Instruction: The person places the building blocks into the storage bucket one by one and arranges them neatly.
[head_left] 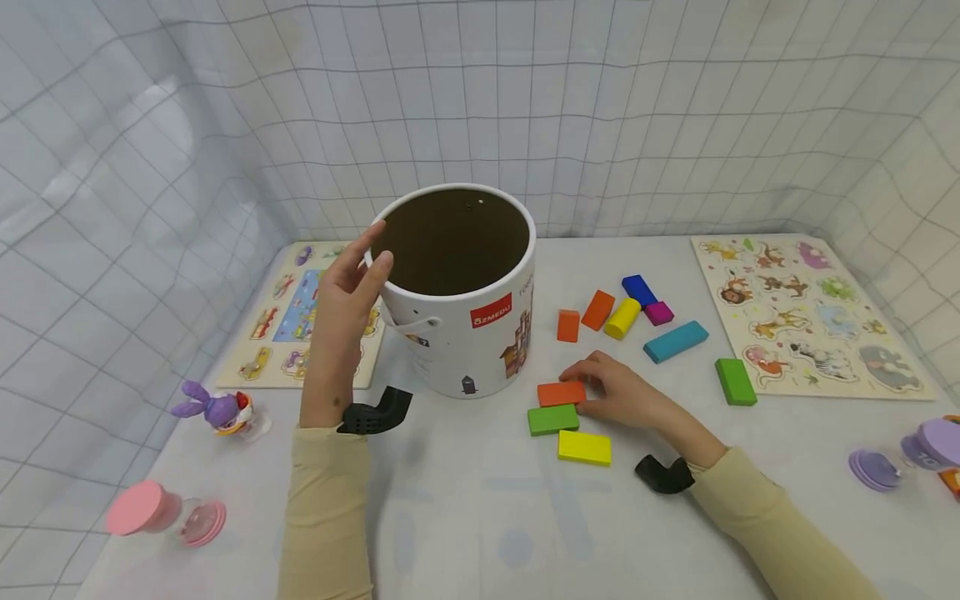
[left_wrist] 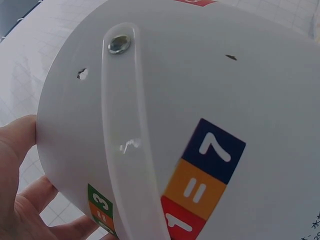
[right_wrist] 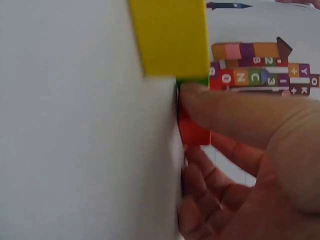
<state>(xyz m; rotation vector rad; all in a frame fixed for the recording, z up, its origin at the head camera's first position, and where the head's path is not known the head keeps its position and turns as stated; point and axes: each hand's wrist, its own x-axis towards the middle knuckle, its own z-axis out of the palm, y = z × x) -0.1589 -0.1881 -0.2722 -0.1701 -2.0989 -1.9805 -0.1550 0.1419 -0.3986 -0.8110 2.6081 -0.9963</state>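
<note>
A large white bucket [head_left: 465, 350] stands upright on the table, its red label facing forward. My left hand [head_left: 348, 283] holds its rim at the left, thumb and fingertips reaching over the edge. In the left wrist view, the bucket's pale handle strap [left_wrist: 127, 125] hangs down its side. To the right of the bucket, my right hand [head_left: 622, 392] pinches the right end of an orange-red block [head_left: 558, 393]. A green block [head_left: 553, 420] lies just in front of that one, and a yellow block [head_left: 584, 448] is nearest me.
Several loose blocks lie behind my right hand, among them a yellow cylinder [head_left: 622, 318] and a teal block [head_left: 676, 342]. Farther right are a green block [head_left: 736, 382] and an animal puzzle board [head_left: 720, 321]. Another puzzle board [head_left: 251, 362] and a purple toy [head_left: 219, 410] lie left.
</note>
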